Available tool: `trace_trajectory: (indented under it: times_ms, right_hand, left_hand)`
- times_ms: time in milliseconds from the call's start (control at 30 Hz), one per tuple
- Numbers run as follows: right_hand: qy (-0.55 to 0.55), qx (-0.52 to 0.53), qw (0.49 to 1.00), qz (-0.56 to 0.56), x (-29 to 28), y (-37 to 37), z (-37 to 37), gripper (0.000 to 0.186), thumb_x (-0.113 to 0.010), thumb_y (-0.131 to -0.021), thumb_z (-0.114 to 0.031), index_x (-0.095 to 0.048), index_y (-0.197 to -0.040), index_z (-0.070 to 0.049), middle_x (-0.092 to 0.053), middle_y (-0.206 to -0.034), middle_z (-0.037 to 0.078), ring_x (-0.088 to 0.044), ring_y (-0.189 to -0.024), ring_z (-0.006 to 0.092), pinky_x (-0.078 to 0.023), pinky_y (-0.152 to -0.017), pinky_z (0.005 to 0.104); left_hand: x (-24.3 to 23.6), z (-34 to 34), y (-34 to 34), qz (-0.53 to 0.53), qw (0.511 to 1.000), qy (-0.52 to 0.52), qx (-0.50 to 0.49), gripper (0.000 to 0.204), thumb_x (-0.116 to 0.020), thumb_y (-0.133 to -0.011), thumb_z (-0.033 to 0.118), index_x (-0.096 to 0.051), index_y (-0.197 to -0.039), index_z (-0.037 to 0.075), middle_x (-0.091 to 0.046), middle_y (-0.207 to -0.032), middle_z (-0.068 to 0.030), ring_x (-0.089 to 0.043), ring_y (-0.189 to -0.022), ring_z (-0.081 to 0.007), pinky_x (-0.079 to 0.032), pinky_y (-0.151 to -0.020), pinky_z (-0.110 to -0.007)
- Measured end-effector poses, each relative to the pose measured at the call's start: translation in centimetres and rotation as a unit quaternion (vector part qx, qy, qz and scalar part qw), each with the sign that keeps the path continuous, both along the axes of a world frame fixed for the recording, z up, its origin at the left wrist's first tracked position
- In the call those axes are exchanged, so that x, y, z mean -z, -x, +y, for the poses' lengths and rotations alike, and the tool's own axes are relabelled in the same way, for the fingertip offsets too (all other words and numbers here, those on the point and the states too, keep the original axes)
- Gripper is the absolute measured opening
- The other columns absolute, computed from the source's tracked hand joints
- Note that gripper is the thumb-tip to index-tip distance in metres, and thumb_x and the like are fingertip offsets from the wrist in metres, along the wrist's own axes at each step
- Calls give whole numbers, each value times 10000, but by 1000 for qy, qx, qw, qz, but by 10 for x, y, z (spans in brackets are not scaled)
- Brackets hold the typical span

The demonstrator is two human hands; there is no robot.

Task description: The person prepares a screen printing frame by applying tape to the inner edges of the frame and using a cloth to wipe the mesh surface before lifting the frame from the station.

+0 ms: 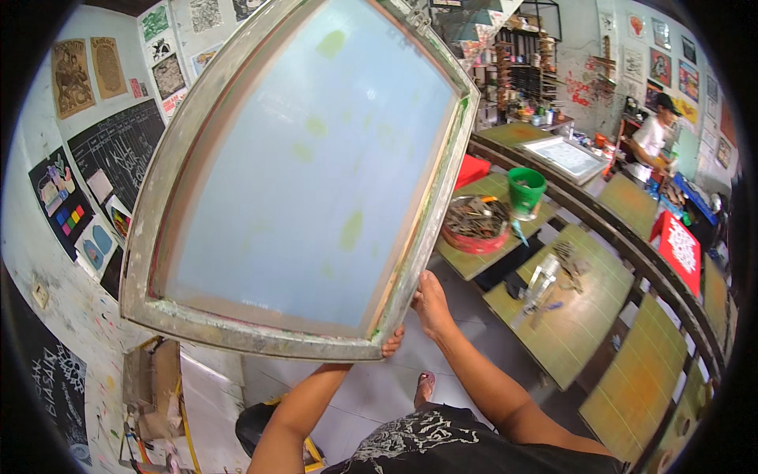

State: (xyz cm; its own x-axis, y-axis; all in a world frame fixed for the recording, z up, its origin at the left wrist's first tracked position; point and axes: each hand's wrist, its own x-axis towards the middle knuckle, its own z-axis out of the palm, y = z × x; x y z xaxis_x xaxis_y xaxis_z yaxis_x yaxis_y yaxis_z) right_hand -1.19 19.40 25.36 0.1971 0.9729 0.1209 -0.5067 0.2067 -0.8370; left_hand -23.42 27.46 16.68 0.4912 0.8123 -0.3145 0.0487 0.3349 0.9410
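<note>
A large screen printing frame is held up before me and tilted. Pale blue mesh with faint green patches fills its worn, paint-stained border. My right hand is closed on the frame's right edge, close to the bottom corner. At that same corner the fingers of my left hand curl round the border. The rest of that hand is hidden behind the frame.
To the right, several greenish printing boards line a dark rail. A red tub of clips and tools and a green bucket stand there. Another screen lies farther back. A person works at far right.
</note>
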Motion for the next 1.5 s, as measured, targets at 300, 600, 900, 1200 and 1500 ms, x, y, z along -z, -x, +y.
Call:
trace_trajectory:
  times_ms: [300,600,900,1200,1500]
  right_hand:
    - [2,105,994,26,-28,45,213,363,-624,-958,-165,-511,-1245,26,-622,-1150,109,-598,-1006,169,-489,-890,334]
    - [68,235,963,-115,-3,-8,358,360,-671,-882,-74,-536,-1195,42,-652,-1054,112,-611,-896,166,-498,-809,312]
    - [195,391,874,-212,47,-43,459,317,-718,-856,-165,-607,-1062,50,-693,-935,107,-635,-817,155,-502,-759,303]
    - [325,477,798,-174,71,-90,492,225,-677,-892,-147,-623,-999,43,-693,-852,100,-644,-733,153,-506,-671,288]
    - [398,528,736,-146,114,-132,529,293,-709,-876,-203,-634,-999,52,-692,-838,125,-649,-732,149,-513,-653,303]
  left_hand:
    - [35,177,137,-76,938,10,-339,720,-444,-958,610,-365,-1466,106,-441,-1452,-103,-492,-1258,-309,-363,-1077,-502]
    - [-168,325,272,-338,925,-109,-137,811,-467,-934,643,-316,-1513,97,-388,-1520,-113,-454,-1328,-307,-347,-1114,-527]
    - [-88,633,197,31,996,-41,-67,426,-604,-981,322,-601,-1206,-39,-666,-1051,-84,-620,-932,-154,-498,-775,-299]
    - [-56,794,19,173,959,-131,182,552,-603,-970,373,-557,-1297,-70,-642,-1206,-119,-576,-1092,-172,-421,-963,-297]
    - [0,898,-90,214,931,-146,256,502,-635,-938,386,-624,-1176,-56,-679,-1065,-143,-618,-966,-213,-472,-860,-341]
